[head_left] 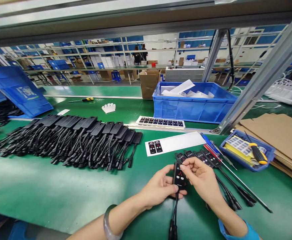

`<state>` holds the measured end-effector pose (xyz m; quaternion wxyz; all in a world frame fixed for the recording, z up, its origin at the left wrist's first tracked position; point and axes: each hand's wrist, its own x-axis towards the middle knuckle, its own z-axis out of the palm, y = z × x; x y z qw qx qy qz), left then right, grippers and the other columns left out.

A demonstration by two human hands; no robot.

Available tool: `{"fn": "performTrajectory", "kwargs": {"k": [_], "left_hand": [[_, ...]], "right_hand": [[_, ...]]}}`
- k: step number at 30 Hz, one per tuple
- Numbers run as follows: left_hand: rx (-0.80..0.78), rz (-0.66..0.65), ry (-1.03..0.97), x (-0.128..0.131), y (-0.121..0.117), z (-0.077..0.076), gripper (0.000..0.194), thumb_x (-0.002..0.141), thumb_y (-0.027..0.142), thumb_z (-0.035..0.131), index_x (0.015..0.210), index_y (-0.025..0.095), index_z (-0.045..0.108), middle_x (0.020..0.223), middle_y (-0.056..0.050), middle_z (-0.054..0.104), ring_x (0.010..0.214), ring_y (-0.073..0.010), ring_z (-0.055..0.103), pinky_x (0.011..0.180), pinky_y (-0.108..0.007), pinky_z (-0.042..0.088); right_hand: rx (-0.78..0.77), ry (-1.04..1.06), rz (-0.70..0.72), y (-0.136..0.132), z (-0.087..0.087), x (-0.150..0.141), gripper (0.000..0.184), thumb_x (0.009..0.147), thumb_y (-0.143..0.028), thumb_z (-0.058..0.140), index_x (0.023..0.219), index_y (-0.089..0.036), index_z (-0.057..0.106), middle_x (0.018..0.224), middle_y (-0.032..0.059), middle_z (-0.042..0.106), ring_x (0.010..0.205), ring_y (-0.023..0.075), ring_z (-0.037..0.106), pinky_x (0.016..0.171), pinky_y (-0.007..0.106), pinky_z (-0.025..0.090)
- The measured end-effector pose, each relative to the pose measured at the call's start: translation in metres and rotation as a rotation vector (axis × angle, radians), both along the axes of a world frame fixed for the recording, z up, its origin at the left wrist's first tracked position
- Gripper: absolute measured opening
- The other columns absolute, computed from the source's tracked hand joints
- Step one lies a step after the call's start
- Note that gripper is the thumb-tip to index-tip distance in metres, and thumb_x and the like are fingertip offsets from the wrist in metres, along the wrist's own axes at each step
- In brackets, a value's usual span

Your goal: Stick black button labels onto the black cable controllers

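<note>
My left hand (158,186) is closed around a small black controller (180,182) with two short cables hanging toward me. Its face carries a black label (180,173) with red marks and white ovals. The thumb and forefinger of my right hand (201,178) are pinched together at the label's upper right edge; what lies under the fingertips is hidden. Just beyond my hands is a white label sheet (176,142) with two black labels at its left end. Several labelled controllers (203,157) lie behind my right hand, their cables running to the right.
Many black controllers with cables (85,140) lie heaped on the left. A long screwdriver (246,185) rests at the right, near a blue tray (251,163) and cardboard sheets (281,136). Behind stand a label strip (161,122), a blue bin (186,108) and a slanted metal post (258,70).
</note>
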<state>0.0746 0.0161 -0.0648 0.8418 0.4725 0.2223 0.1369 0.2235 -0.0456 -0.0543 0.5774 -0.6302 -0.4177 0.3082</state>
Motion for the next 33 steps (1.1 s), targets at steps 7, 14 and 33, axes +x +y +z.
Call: {"fn": "performTrajectory", "kwargs": {"k": [7,14,33], "left_hand": [[0.014,-0.004,-0.01,0.001,0.0,0.0,0.055,0.071,0.025,0.072,0.118,0.019,0.045,0.087,-0.007,0.069,0.08,-0.0195,0.069,0.074,-0.03,0.052],[0.025,-0.013,0.007,0.001,-0.001,0.0,0.057,0.068,0.03,0.075,0.115,0.018,0.046,0.083,-0.007,0.068,0.079,-0.0218,0.069,0.073,-0.031,0.052],[0.022,0.151,-0.012,0.004,0.007,0.004,0.029,0.089,0.036,0.046,0.11,0.017,0.046,0.079,-0.006,0.067,0.064,-0.0175,0.069,0.061,-0.028,0.055]], "right_hand": [[-0.038,0.004,0.006,0.0,-0.002,0.0,0.028,0.075,-0.045,0.066,0.076,-0.018,0.057,0.059,-0.0031,0.053,0.045,0.0089,0.042,0.038,0.02,0.035],[-0.01,-0.125,-0.027,0.002,-0.011,0.005,0.03,0.078,-0.043,0.063,0.096,-0.02,0.054,0.067,-0.0038,0.048,0.059,0.0135,0.051,0.052,0.024,0.045],[-0.082,-0.187,0.265,-0.002,-0.025,-0.005,0.053,0.092,-0.041,0.038,0.141,-0.021,0.031,0.126,0.0091,0.056,0.113,0.0219,0.053,0.094,0.038,0.045]]}}
